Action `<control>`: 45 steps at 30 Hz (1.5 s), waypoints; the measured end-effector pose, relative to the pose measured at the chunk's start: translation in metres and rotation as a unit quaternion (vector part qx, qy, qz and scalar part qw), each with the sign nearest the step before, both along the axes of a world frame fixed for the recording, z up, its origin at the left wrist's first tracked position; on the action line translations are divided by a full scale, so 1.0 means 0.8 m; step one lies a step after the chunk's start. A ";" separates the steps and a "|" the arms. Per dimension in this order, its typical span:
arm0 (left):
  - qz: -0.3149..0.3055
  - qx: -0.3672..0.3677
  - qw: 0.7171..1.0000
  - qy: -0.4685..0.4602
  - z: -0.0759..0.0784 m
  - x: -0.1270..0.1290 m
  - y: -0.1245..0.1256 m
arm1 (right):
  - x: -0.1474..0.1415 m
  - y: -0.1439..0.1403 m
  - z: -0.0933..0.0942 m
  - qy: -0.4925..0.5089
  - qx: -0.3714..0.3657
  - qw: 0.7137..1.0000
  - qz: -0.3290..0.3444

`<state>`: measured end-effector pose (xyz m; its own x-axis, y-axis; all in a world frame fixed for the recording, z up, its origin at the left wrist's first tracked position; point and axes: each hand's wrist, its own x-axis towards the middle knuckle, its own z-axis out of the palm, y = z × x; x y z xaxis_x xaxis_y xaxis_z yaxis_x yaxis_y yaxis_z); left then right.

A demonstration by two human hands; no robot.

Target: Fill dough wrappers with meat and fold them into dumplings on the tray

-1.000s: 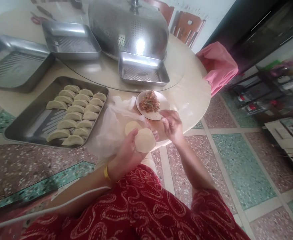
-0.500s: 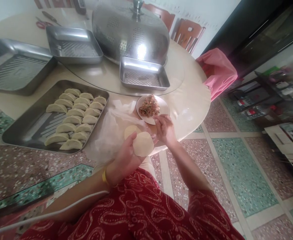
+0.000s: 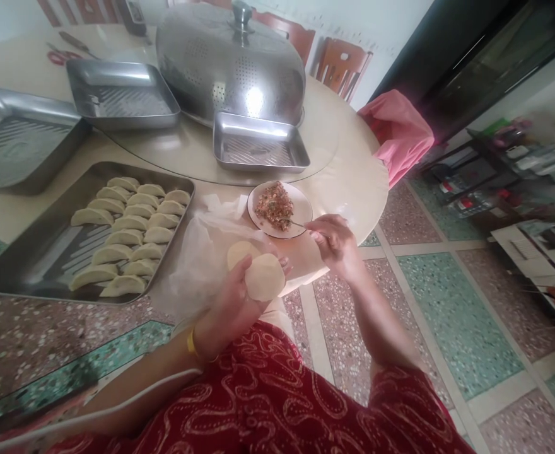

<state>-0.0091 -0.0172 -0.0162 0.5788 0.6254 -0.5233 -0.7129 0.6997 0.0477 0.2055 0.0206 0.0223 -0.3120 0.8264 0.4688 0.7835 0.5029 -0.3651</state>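
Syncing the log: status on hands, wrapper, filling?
Left hand holds round wrapper flat. Right hand grips thin utensil touching filling on plate. Nothing between them.

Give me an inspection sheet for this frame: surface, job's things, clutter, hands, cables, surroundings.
Surface: round pale table with a glass turntable in the middle.
Job's things: round dough wrapper lying flat; second wrapper on a plastic bag; plate of minced filling; tray of folded dumplings.
Clutter: three empty steel trays, perforated dome cover, scissors at the far edge.
Hands: left hand holds the flat wrapper; right hand holds a thin utensil with its tip at the filling.
Cables: white cable across the lap.
Surroundings: terrazzo floor, wooden chairs, pink cloth on one chair, shelves at right.
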 end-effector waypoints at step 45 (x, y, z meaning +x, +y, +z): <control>0.003 -0.008 1.000 0.015 0.008 0.002 0.003 | 0.009 -0.013 -0.064 0.108 -0.009 0.993 -0.047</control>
